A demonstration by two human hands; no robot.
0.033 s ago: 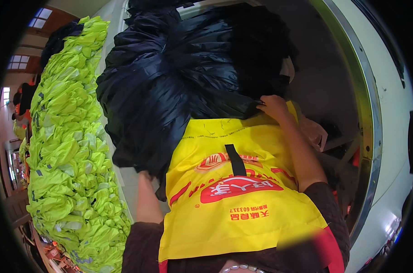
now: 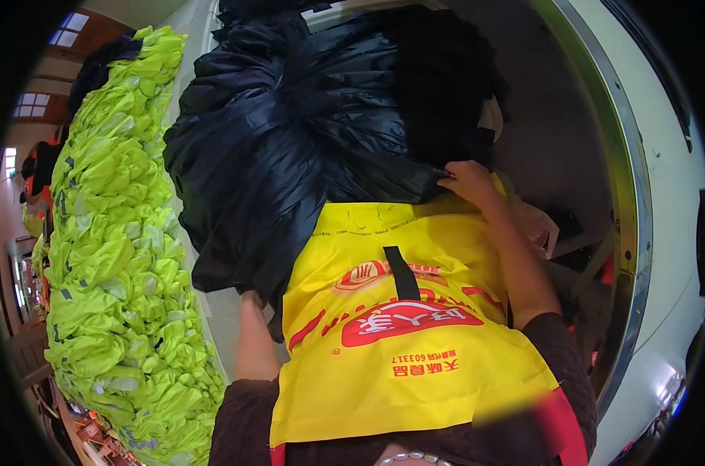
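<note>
A large heap of thin, shiny black fabric [image 2: 283,132], gathered in folds, spreads out in front of me and hangs down on the left. At the heap's near right edge my right hand [image 2: 469,183] is closed, pinching the fabric's border between thumb and fingers. My left hand [image 2: 251,297] reaches beneath the lower left part of the heap; the cloth covers its fingers, so their grip is hidden. Between my arms lies the yellow apron [image 2: 415,396] I wear, with red print and a black strip on it.
Along the left runs a long pile of crumpled lime-yellow garments [image 2: 119,256] with grey patches. A metal-edged pale table [image 2: 671,233] curves down the right side. A clear plastic bag [image 2: 540,231] hangs beside my right forearm. Farther left, the room's floor and furniture show.
</note>
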